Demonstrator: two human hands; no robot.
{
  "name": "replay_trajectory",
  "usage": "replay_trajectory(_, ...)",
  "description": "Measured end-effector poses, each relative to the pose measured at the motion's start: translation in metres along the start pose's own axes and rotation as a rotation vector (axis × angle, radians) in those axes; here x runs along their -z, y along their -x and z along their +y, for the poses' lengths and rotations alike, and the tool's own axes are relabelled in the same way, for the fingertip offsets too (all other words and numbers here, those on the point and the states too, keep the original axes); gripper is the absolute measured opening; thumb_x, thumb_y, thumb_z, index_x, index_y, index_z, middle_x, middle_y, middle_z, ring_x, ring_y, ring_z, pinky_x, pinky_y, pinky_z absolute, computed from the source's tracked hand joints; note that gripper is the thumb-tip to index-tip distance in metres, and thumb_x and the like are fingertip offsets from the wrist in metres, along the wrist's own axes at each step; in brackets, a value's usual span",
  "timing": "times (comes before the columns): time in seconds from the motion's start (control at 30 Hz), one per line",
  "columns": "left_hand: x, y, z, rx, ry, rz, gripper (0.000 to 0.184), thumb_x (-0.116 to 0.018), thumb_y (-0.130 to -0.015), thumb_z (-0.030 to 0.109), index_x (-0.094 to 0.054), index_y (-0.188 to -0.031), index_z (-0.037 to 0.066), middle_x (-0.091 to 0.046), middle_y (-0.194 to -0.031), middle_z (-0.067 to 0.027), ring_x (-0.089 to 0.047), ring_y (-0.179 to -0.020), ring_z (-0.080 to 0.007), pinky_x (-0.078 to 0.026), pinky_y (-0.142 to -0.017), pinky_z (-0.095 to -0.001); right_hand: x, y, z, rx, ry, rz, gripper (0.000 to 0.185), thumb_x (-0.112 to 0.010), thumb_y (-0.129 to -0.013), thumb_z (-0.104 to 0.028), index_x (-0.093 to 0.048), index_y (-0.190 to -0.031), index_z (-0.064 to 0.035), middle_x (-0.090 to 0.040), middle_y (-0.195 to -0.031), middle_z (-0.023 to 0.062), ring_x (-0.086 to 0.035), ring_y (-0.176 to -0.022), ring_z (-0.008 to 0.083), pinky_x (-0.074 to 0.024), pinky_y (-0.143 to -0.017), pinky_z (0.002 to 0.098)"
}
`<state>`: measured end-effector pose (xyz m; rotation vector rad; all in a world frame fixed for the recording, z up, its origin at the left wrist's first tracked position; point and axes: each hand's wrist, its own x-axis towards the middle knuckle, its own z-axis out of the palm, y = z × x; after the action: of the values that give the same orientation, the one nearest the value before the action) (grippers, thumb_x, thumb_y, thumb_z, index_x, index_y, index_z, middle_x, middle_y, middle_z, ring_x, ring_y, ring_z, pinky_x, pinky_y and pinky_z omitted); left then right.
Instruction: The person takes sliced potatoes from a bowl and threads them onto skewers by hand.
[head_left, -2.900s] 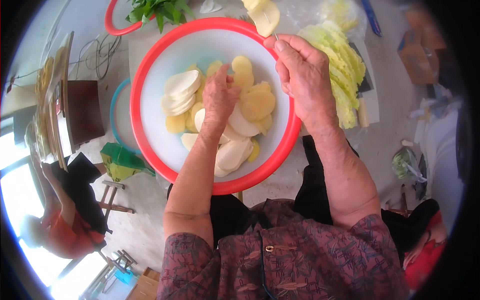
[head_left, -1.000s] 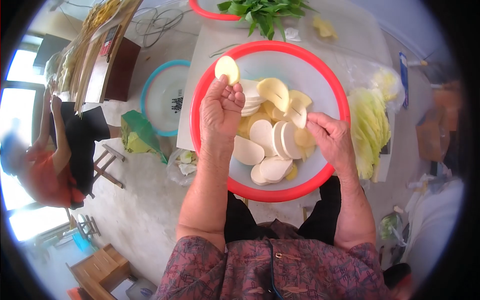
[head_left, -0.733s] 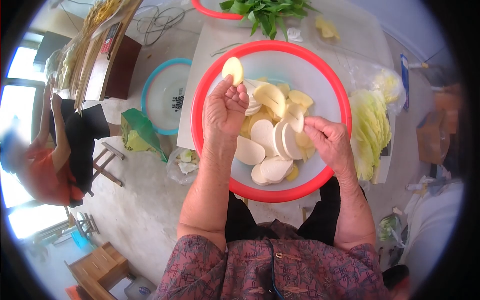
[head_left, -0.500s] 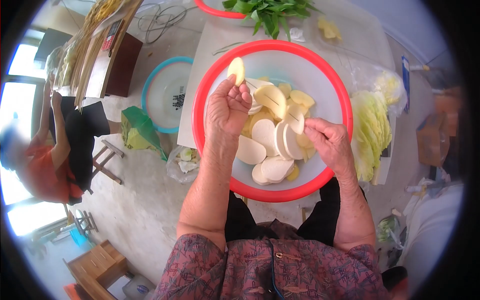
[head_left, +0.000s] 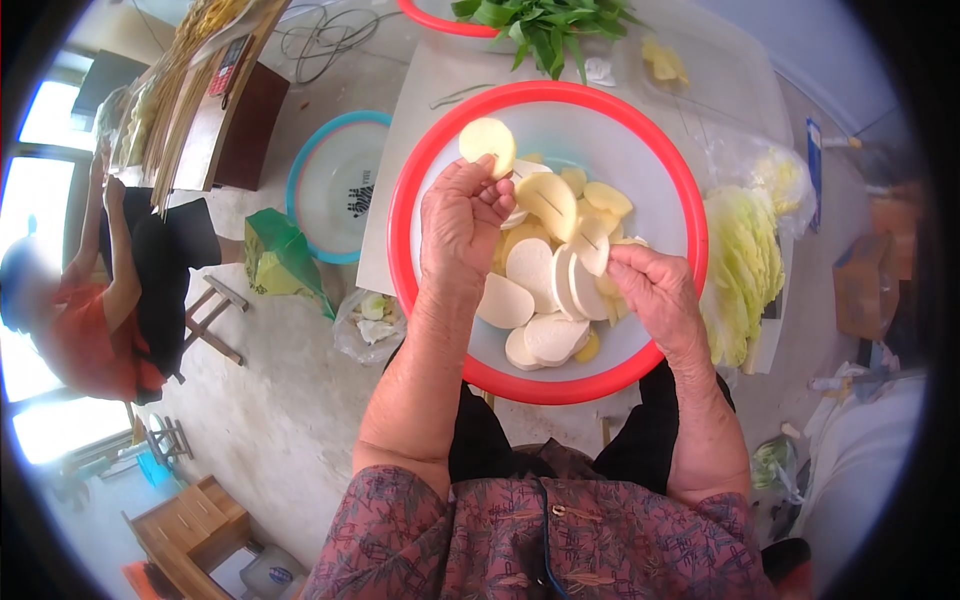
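Observation:
My left hand (head_left: 460,220), over the left side of a red-rimmed white basin (head_left: 400,265), pinches a round pale-yellow potato slice (head_left: 488,140). On the right, my right hand (head_left: 662,298) is closed at the end of a thin skewer (head_left: 592,243). It shows as a dark line across two yellow slices, and its remainder is mostly hidden. One of these, a curved slice (head_left: 547,205), hangs between my hands. Below lie thick white slices (head_left: 530,272) and more yellow slices (head_left: 603,200) inside the basin.
Green leaves (head_left: 545,30) lie beyond the basin, and cabbage leaves (head_left: 742,265) to its right. A blue-rimmed basin (head_left: 300,200) stands at left. Farther left, another person (head_left: 90,320) reaches toward a table with long thin sticks (head_left: 185,120).
The potato slice in my left hand has turned its broad face toward me and shifted slightly right. The slice by my right fingertips has tilted and dropped a little.

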<state>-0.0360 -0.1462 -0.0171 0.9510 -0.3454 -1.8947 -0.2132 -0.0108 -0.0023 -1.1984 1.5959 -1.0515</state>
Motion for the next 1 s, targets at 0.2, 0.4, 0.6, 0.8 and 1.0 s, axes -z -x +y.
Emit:
replay_trajectory(0.2, -0.001, 0.0, -0.004, -0.128, -0.19, -0.045, 0.009, -0.057, -0.086, 0.005, -0.057, -0.095, 0.003, -0.058, -0.082, -0.0034, -0.054, -0.067, -0.0091, -0.049, -0.064, -0.0238, -0.005, 0.002, 0.0, -0.139, -0.189, -0.025, 0.019, -0.057, -0.091, -0.013, -0.065, -0.099, 0.0021, -0.049, -0.063, -0.0052, -0.04, -0.056, 0.0018, -0.0336, -0.049, 0.019)
replay_trajectory(0.4, -0.015, 0.01, -0.004, -0.211, -0.208, -0.031, 0.017, -0.055, -0.086, 0.004, -0.055, -0.103, 0.003, -0.061, -0.092, -0.005, -0.058, -0.075, -0.0121, -0.051, -0.067, -0.0267, -0.009, 0.001, -0.003, -0.238, -0.366, -0.078, 0.02, -0.055, -0.092, -0.014, -0.063, -0.102, 0.0014, -0.044, -0.06, -0.007, -0.034, -0.049, 0.0008, -0.0277, -0.042, 0.0183)
replay_trajectory(0.6, -0.01, 0.007, -0.006, -0.254, -0.127, -0.029, 0.03, -0.055, -0.084, -0.004, -0.047, -0.111, 0.006, -0.062, -0.096, -0.0102, -0.062, -0.079, -0.0168, -0.053, -0.067, -0.0285, -0.012, 0.002, -0.001, -0.34, -0.507, -0.112, 0.021, -0.054, -0.093, -0.014, -0.061, -0.105, 0.0021, -0.04, -0.058, -0.0071, -0.031, -0.045, 0.0003, -0.0238, -0.037, 0.0175)
replay_trajectory(0.8, -0.008, 0.007, -0.004, -0.269, -0.179, -0.016, 0.029, -0.054, -0.083, -0.007, -0.046, -0.108, 0.006, -0.063, -0.093, -0.0131, -0.064, -0.079, -0.0196, -0.055, -0.066, -0.0298, -0.011, 0.003, -0.003, -0.37, -0.578, -0.137, 0.023, -0.055, -0.092, -0.014, -0.06, -0.106, 0.0037, -0.041, -0.057, -0.0059, -0.032, -0.044, 0.0001, -0.0235, -0.037, 0.0171)
replay_trajectory(1.0, -0.006, 0.006, -0.004, -0.288, -0.222, -0.039, 0.029, -0.052, -0.083, -0.009, -0.044, -0.108, 0.002, -0.062, -0.095, -0.0156, -0.065, -0.083, -0.023, -0.058, -0.067, -0.0312, -0.011, 0.002, -0.004, -0.376, -0.568, -0.143, 0.023, -0.055, -0.092, -0.014, -0.06, -0.106, 0.004, -0.042, -0.057, -0.0057, -0.031, -0.044, 0.0001, -0.0233, -0.036, 0.0172)
